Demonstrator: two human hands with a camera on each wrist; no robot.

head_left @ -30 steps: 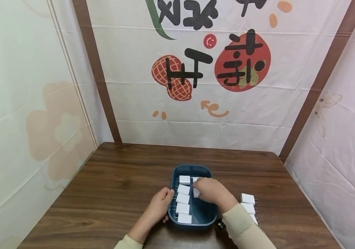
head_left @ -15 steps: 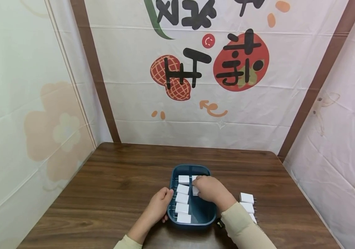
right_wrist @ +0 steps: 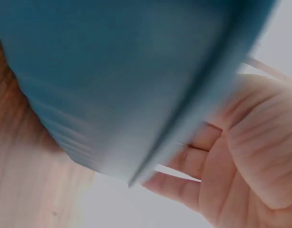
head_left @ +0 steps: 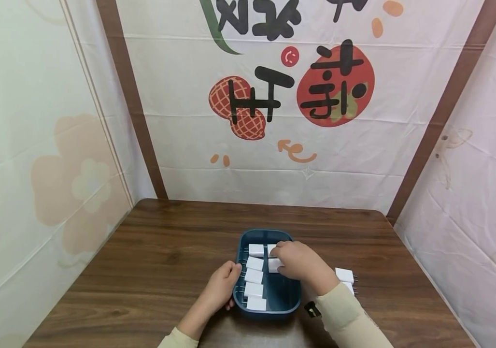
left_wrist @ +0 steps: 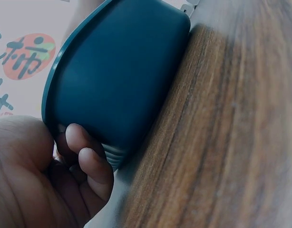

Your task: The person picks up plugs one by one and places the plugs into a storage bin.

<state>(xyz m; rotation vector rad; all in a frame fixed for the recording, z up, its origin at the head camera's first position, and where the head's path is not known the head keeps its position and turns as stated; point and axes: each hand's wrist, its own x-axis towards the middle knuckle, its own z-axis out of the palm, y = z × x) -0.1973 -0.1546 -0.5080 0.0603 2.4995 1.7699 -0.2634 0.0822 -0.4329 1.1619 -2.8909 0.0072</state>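
A dark blue plastic box sits on the table, with white plug-in chargers inside. Several line its left side, such as this white charger, metal prongs pointing left. Two more are in the right column at the back; the nearer charger lies by the right thumb, the farther one is partly covered by the fingers. My right hand reaches over the box's right rim, fingers loosely spread over these two. My left hand grips the box's left wall, thumb at the rim; its curled fingers show in the left wrist view.
Right of the box, more white chargers lie in a column on the wooden table, prongs facing right, partly hidden by the right sleeve. A printed cloth hangs behind the table, with more cloth at both sides.
My right hand has eased up and to the right, its fingers loosening from the nearer right-column charger, which now shows more fully. My left hand keeps its hold on the box.
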